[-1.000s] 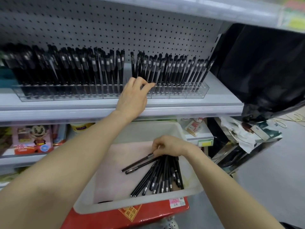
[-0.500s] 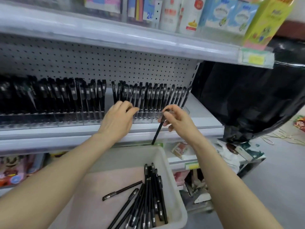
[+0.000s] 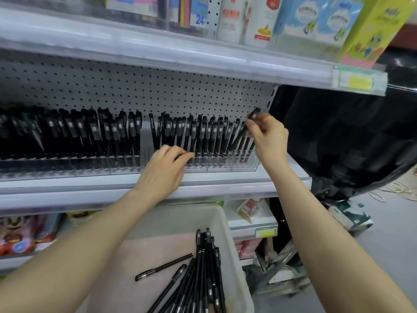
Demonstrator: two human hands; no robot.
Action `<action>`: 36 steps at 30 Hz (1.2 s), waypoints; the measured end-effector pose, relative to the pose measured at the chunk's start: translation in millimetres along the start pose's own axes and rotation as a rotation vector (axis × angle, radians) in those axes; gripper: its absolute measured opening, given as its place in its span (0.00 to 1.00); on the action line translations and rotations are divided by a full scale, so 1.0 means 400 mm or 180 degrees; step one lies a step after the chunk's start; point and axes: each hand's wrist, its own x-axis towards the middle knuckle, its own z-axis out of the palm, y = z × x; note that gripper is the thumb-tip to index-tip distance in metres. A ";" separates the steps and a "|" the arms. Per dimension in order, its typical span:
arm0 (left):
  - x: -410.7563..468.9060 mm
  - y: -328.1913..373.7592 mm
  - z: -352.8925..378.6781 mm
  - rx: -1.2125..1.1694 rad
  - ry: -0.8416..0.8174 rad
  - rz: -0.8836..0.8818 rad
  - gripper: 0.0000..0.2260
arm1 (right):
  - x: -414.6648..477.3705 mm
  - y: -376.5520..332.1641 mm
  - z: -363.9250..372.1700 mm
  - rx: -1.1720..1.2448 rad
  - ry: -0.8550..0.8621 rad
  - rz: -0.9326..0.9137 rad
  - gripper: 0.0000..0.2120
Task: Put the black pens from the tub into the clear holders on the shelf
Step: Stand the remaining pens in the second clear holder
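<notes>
The holders (image 3: 225,169) are nearly full, the right hand (image 3: 268,138) pinches a pen (image 3: 254,114), and many pens (image 3: 203,267) wait in the tub (image 3: 231,236).

A white shelf (image 3: 90,188) with a pegboard back (image 3: 135,86) carries a row of clear holders (image 3: 225,167) running left to right, packed with black pens (image 3: 203,134) standing nearly upright, some leaning toward the right end.

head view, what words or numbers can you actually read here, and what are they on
"24": on a pack on the top shelf.
Too blurred to read: the print on the white bottles, the blue boxes, the yellow price tags and the shelved pens.
</notes>
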 end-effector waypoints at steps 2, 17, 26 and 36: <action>-0.002 0.000 0.000 -0.0007 -0.0005 0.0000 0.19 | 0.004 0.001 0.014 -0.0204 -0.0057 -0.0136 0.14; -0.011 -0.003 0.018 -0.0058 0.0136 -0.0031 0.21 | -0.029 0.044 0.086 -0.0778 -0.0477 0.0063 0.13; -0.010 -0.001 0.017 -0.0041 0.0107 -0.0047 0.21 | -0.110 0.029 0.092 -0.0385 0.0062 0.0089 0.10; -0.014 0.001 0.014 0.0060 -0.0083 -0.0137 0.22 | -0.472 0.100 0.220 -0.0872 -0.1276 -0.0978 0.02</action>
